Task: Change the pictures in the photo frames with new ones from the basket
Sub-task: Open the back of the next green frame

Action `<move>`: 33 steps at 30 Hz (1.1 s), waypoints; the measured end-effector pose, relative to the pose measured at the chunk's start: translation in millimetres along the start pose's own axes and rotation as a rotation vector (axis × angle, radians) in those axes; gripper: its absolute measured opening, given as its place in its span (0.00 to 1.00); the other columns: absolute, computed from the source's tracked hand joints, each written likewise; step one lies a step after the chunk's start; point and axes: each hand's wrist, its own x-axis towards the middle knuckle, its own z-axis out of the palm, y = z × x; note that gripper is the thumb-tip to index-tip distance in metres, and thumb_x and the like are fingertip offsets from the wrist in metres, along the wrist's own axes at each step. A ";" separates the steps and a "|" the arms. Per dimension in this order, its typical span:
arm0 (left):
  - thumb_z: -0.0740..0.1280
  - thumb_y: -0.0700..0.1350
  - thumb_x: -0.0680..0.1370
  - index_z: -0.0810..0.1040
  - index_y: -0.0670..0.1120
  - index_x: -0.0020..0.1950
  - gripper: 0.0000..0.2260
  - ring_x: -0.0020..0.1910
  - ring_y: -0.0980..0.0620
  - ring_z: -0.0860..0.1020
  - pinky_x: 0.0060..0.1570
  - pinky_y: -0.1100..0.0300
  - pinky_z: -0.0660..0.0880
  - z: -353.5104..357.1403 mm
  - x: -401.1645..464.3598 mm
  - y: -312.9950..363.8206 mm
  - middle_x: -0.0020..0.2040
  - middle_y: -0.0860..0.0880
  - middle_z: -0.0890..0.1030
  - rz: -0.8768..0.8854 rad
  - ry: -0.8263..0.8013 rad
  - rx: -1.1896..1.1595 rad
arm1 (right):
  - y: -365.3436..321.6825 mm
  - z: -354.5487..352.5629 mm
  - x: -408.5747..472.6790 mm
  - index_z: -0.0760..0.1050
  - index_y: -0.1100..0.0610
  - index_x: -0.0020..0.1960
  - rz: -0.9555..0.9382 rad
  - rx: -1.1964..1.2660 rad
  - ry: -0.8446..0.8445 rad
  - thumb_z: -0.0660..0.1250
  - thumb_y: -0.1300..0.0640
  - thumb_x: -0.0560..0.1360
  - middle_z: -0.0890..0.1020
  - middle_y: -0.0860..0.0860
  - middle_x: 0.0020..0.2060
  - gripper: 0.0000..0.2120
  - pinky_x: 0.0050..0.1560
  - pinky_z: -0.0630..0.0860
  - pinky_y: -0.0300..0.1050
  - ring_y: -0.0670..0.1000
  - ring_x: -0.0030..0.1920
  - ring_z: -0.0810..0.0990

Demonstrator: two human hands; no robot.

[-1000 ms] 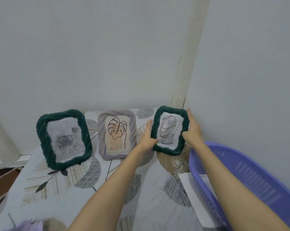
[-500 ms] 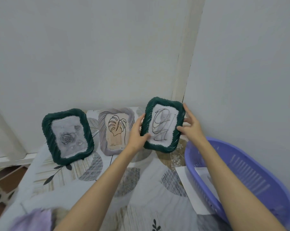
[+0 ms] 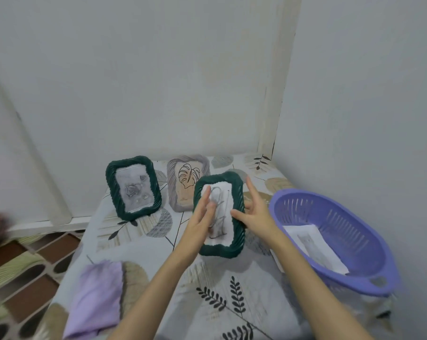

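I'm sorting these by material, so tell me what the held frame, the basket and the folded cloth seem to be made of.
Held frame: dark green, ridged rope-like moulding; probably matte plastic or resin.
Basket: purple moulded plastic, with slotted walls and a slight sheen.
Folded cloth: lilac fabric, soft folds, matte; the weave is too blurred to tell.

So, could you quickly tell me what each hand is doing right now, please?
Left hand: fingers laid across the front of the dark green photo frame, supporting it.
Right hand: thumb gripping the frame's right edge, fingers spread.
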 end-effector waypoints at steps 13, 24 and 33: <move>0.56 0.31 0.79 0.63 0.67 0.65 0.30 0.68 0.63 0.63 0.68 0.51 0.67 -26.7 -36.3 -13.2 0.70 0.61 0.64 -0.014 0.218 -0.035 | -8.4 27.3 -17.3 0.64 0.57 0.71 0.158 0.001 -0.059 0.63 0.65 0.76 0.77 0.54 0.45 0.24 0.32 0.76 0.36 0.45 0.34 0.77; 0.56 0.31 0.79 0.62 0.60 0.69 0.27 0.55 0.52 0.78 0.45 0.59 0.80 -38.7 -45.6 -7.4 0.59 0.50 0.77 -0.057 0.236 -0.320 | 27.2 46.7 -22.8 0.63 0.41 0.69 0.133 -0.292 -0.122 0.68 0.44 0.71 0.61 0.52 0.68 0.28 0.66 0.68 0.50 0.53 0.69 0.63; 0.67 0.57 0.69 0.56 0.47 0.73 0.37 0.70 0.52 0.62 0.68 0.58 0.60 -62.2 -90.6 -62.5 0.69 0.49 0.65 -0.222 0.050 0.497 | 65.0 72.9 -66.3 0.55 0.46 0.74 0.207 -0.642 -0.289 0.66 0.36 0.68 0.54 0.52 0.67 0.39 0.71 0.60 0.53 0.55 0.70 0.56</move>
